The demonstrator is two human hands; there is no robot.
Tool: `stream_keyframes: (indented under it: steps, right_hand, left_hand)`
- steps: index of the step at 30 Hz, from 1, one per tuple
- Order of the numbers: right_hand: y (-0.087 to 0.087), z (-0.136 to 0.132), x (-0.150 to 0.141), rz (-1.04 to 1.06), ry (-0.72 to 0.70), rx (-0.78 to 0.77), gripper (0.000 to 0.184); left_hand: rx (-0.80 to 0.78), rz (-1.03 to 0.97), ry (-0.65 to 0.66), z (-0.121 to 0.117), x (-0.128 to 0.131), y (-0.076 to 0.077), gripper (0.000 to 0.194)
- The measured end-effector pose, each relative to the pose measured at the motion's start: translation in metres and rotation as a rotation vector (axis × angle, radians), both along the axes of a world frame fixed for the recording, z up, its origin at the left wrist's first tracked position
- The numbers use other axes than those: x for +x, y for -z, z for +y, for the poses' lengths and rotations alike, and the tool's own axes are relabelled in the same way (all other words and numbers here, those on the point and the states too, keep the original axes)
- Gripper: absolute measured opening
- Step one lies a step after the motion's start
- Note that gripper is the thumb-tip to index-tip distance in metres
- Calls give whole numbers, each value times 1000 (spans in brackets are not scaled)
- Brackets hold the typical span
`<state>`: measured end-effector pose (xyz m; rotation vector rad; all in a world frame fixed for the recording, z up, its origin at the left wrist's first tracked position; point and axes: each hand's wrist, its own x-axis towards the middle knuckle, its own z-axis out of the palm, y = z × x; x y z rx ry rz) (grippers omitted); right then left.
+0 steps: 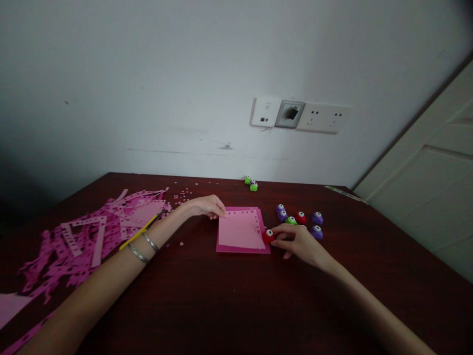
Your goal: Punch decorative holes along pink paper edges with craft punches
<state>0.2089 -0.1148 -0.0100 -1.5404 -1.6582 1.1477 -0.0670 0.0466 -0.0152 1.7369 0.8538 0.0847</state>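
A light pink sheet of paper (240,231) lies on darker pink sheets (242,249), with small punched holes along its top edge and down the upper part of its right edge. My left hand (209,206) pinches the light sheet's top left corner. At the lower right edge of the paper, my right hand (295,241) grips a red craft paper punch (268,236) between thumb and fingers. Just beyond that hand sit several more punches: purple ones (317,217), a green one (290,220) and another red one (300,217).
Punched pink paper strips (99,231) are heaped on the left of the dark table (207,301), beside a yellow cutter (140,231). Tiny paper cutouts (181,197) are scattered behind my left wrist. Small green punches (253,187) stand near the wall, below the sockets (323,118).
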Motion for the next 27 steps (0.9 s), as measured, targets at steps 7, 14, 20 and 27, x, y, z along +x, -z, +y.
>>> stream_keyframes:
  steps: [7,14,20,27]
  right_hand:
    - [0,0,0,-15,1,-13,31]
    - [0,0,0,-36,-4,0,28]
    - [1,0,-1,-24,-5,5,28]
    - [0,0,0,-28,-4,-2,31]
  left_hand:
    - [-23,21,-29,-1,2,0,30]
    - [-3,20,-16,-3,1,-1,34]
    - [-27,34,-42,-4,2,-3,31]
    - [-36,75,-69,-7,3,-7,31]
